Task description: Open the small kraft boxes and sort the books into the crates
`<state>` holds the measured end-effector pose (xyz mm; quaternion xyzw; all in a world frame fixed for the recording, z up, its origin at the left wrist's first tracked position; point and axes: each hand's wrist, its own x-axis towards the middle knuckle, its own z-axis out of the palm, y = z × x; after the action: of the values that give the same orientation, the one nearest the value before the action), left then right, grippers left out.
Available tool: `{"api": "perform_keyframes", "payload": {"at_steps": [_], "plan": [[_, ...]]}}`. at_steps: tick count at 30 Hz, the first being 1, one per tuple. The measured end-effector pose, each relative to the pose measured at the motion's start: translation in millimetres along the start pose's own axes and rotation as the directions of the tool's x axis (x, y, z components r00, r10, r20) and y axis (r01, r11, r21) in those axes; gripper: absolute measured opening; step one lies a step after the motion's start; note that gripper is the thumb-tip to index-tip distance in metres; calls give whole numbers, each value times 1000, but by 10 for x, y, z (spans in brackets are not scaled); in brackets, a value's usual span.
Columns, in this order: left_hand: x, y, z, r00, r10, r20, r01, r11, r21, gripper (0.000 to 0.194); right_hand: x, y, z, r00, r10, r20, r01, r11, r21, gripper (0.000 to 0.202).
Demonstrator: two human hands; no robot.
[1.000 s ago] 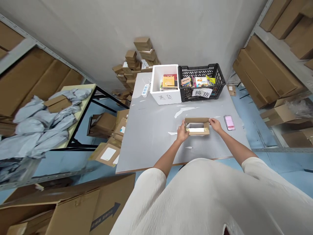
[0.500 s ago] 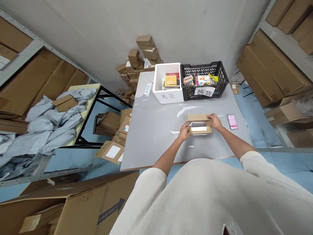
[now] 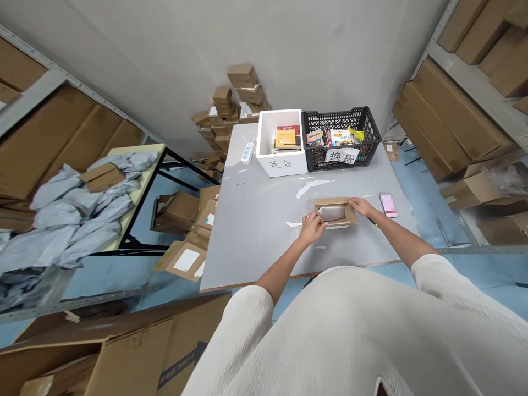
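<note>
A small cardboard box [image 3: 348, 220] lies open-topped on the grey table [image 3: 256, 231], and something whitish and glossy shows inside it. My left hand [image 3: 312, 226] is at its near left corner, fingers curled over the edge. At the far right corner, my right hand [image 3: 360, 206] pinches the cardboard wall. Under my right wrist a thin dark and yellow tool [image 3: 372, 221] sticks out; whether it lies on the table or sits in the hand, I cannot tell. A phone-sized pink thing [image 3: 388, 204], partly blurred, lies right of my right hand.
Behind the box stand a white foam box [image 3: 282, 163] and a black crate [image 3: 373, 144], both holding books. A power strip [image 3: 247, 153] lies left of them. Cartons [image 3: 185, 258] crowd the table's left side; grey parcels [image 3: 78, 220] cover a side table.
My left hand has shifted onto the small box's near left edge. More of the box's inside shows, and the dark and yellow tool has come into sight by my right wrist.
</note>
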<state>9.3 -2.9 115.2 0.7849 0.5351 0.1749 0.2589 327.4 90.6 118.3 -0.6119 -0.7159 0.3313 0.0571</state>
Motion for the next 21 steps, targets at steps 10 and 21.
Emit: {"api": "perform_keyframes", "payload": {"at_steps": [10, 21], "plan": [[-46, -143, 83, 992, -60, 110, 35, 976, 217, 86, -162, -454, 450, 984, 126, -129, -169, 895, -413, 67], [444, -354, 0, 933, -151, 327, 91, 977, 191, 142, 59, -534, 812, 944, 178, -279, -281, 876, -392, 74]]}}
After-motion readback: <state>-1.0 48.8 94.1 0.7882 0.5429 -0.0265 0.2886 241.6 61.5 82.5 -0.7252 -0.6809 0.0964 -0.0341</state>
